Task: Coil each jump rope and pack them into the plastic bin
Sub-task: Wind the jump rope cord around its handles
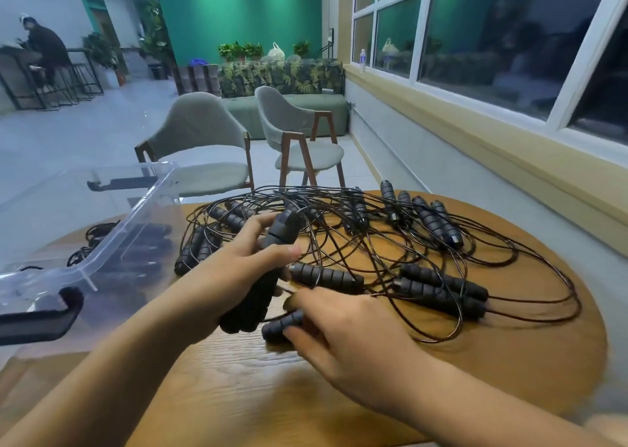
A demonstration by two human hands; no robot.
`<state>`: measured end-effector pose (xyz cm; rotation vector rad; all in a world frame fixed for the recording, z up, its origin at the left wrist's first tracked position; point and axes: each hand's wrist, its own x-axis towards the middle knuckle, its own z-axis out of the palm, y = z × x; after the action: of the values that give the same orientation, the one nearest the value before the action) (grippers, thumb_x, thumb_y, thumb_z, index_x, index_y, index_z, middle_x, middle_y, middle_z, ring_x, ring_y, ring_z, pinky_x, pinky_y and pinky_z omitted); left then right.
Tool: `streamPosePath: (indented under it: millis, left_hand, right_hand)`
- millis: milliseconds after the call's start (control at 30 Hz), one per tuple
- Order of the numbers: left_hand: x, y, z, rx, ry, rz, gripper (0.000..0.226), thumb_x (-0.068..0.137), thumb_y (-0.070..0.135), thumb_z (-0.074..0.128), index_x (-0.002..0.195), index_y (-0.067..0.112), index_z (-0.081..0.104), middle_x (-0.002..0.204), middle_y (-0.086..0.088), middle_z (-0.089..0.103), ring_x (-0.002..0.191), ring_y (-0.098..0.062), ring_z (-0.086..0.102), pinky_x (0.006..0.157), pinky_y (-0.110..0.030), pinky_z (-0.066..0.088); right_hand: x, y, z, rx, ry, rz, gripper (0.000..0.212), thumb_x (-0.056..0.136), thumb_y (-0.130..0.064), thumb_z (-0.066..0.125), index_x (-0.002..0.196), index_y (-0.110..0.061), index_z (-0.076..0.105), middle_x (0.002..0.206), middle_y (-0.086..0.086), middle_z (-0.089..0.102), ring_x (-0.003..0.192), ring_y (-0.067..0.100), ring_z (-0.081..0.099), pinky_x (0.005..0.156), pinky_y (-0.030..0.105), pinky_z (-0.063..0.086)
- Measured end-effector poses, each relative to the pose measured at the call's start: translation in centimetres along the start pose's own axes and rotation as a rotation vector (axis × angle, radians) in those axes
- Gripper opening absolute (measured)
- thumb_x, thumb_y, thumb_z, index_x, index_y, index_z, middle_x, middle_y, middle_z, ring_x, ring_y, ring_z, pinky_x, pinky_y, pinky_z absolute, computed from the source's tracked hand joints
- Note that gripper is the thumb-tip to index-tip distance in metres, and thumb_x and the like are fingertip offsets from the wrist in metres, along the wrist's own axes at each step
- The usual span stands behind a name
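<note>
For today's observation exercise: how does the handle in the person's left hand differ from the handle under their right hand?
The left-hand handle stands steeply tilted; the right-hand handle lies flat on the table. The left hand grips one; the right hand touches the other. Both are black.

My left hand (234, 266) grips an upright handle (282, 229), thumb on top. My right hand (346, 331) pinches a lying handle (275, 327).

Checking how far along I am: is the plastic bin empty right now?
No, several black jump ropes with their handles lie inside the clear plastic bin.
</note>
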<state>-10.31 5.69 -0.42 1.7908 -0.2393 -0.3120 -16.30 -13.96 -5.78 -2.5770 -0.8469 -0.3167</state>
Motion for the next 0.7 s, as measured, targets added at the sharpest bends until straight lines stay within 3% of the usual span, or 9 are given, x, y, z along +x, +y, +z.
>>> streamPosePath:
  millis: [100, 200, 300, 400, 500, 600, 700]
  left_hand:
    - [0.3, 0.0, -0.5, 0.020, 0.041, 0.021, 0.063, 0.078, 0.053, 0.080, 0.134, 0.050, 0.051, 0.100, -0.013, 0.073, 0.085, -0.023, 0.070, 0.075, -0.032, 0.053]
    - [0.1, 0.3, -0.9, 0.020, 0.051, 0.032, 0.064, 0.076, 0.050, 0.075, 0.136, 0.044, 0.051, 0.099, -0.014, 0.074, 0.085, -0.025, 0.071, 0.073, -0.033, 0.054]
    - [-0.6, 1.1, -1.2, 0.005, 0.034, 0.040, 0.064, 0.075, 0.049, 0.076, 0.135, 0.039, 0.054, 0.100, -0.014, 0.074, 0.083, -0.026, 0.072, 0.070, -0.032, 0.054]
    - [-1.7, 2.4, -1.3, 0.010, 0.019, 0.084, 0.060, 0.078, 0.044, 0.086, 0.131, 0.046, 0.057, 0.097, -0.016, 0.073, 0.081, -0.029, 0.071, 0.063, -0.029, 0.055]
    - [-3.0, 3.8, -1.4, 0.112, -0.025, 0.159, 0.057, 0.080, 0.041, 0.079, 0.129, 0.055, 0.055, 0.095, -0.007, 0.074, 0.079, -0.028, 0.073, 0.056, -0.027, 0.055]
    - [-4.2, 4.8, -0.7, 0.240, -0.114, 0.237, 0.064, 0.077, 0.041, 0.076, 0.132, 0.061, 0.048, 0.105, 0.017, 0.070, 0.082, -0.016, 0.074, 0.058, -0.024, 0.057]
    - [-4.8, 5.2, 1.0, 0.387, -0.157, 0.267, 0.074, 0.077, 0.051, 0.075, 0.139, 0.064, 0.037, 0.116, 0.029, 0.065, 0.090, 0.003, 0.072, 0.073, -0.019, 0.058]
  right_hand:
    - [-0.2, -0.5, 1.0, -0.040, -0.132, -0.015, 0.038, 0.109, -0.054, 0.033, 0.131, -0.035, 0.057, 0.122, -0.008, 0.069, 0.104, 0.022, 0.067, 0.081, 0.049, 0.058]
    - [-0.2, -0.5, 1.5, -0.008, -0.271, 0.010, 0.036, 0.109, -0.052, 0.048, 0.135, -0.032, 0.062, 0.126, -0.005, 0.070, 0.113, 0.022, 0.066, 0.093, 0.048, 0.057]
    - [-0.4, -0.2, 0.3, 0.416, -0.293, 0.228, 0.050, 0.096, -0.066, 0.066, 0.136, -0.037, 0.064, 0.117, -0.012, 0.072, 0.107, 0.005, 0.067, 0.095, 0.033, 0.058]
    - [0.1, 0.0, -1.4, 0.897, -0.234, 0.371, 0.051, 0.098, -0.053, 0.073, 0.144, -0.038, 0.058, 0.122, -0.004, 0.075, 0.112, 0.014, 0.073, 0.093, 0.031, 0.060]
    - [0.9, 0.1, -2.8, 1.297, -0.130, 0.412, 0.052, 0.107, -0.045, 0.059, 0.155, -0.031, 0.047, 0.129, 0.009, 0.075, 0.120, 0.033, 0.072, 0.098, 0.045, 0.060]
    - [0.8, 0.4, -4.6, 1.464, -0.008, 0.379, 0.061, 0.105, -0.062, 0.043, 0.158, -0.033, 0.042, 0.139, 0.001, 0.072, 0.131, 0.024, 0.067, 0.109, 0.045, 0.052]
    - [0.1, 0.4, -7.0, 1.566, 0.018, 0.353, 0.055, 0.108, -0.059, 0.037, 0.151, -0.027, 0.049, 0.145, 0.000, 0.069, 0.138, 0.018, 0.062, 0.118, 0.042, 0.043]
